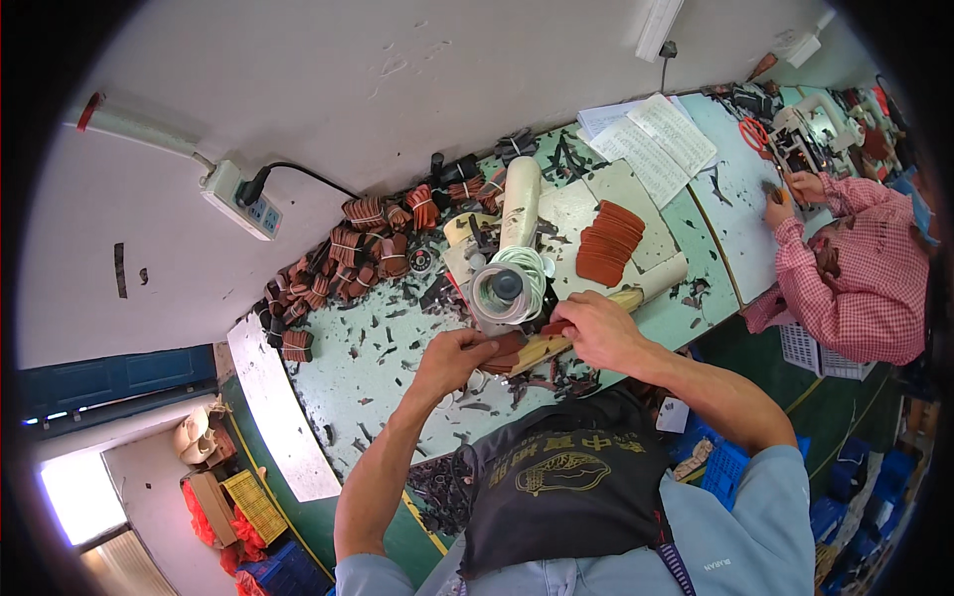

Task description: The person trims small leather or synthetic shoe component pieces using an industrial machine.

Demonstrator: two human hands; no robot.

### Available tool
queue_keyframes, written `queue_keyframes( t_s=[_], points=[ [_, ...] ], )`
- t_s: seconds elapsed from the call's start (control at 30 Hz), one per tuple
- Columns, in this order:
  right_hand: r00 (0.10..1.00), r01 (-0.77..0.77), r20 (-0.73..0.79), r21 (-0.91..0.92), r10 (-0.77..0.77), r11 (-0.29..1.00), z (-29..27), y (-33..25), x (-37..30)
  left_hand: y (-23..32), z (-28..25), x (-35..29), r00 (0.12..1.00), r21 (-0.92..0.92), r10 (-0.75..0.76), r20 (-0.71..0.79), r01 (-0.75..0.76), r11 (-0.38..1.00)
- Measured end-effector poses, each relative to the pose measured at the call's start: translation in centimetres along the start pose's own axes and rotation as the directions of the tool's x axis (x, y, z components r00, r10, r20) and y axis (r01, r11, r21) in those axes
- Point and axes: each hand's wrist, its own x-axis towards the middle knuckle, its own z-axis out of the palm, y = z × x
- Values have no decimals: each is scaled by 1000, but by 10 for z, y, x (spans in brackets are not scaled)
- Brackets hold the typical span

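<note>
A cream machine point(520, 204) with a round clear guard point(505, 288) stands before me on the pale green table. My left hand point(452, 360) is closed at the guard's near left, fingers and thumb on a small stack of brown leather-like pieces point(507, 350). My right hand point(598, 333) is at the guard's near right, pinching a reddish-brown piece point(555, 328). Both hands are over a pale yellow strip point(542, 352) along the machine's front edge. On the machine's bed, to the right, lies a fanned stack of rust-brown pieces point(609, 243).
Tied bundles of brown and black strips point(348, 248) line the wall. Dark scraps point(388, 333) litter the table. An open notebook point(661, 139) lies at the back right. A co-worker in a checked shirt point(860, 268) sits at the right. Blue crates point(725, 462) are below the table.
</note>
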Motion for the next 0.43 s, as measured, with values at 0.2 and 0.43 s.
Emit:
queue_keyframes(
  t_s=[0.2, 0.43],
  points=[
    [997, 19, 78, 68, -24, 998, -6, 1, -5, 16, 3, -5, 994, 196, 100, -54, -87, 977],
    [985, -43, 169, 70, 31, 997, -8, -1, -3, 18, 6, -15, 983, 186, 147, 106, -165, 969]
  ],
)
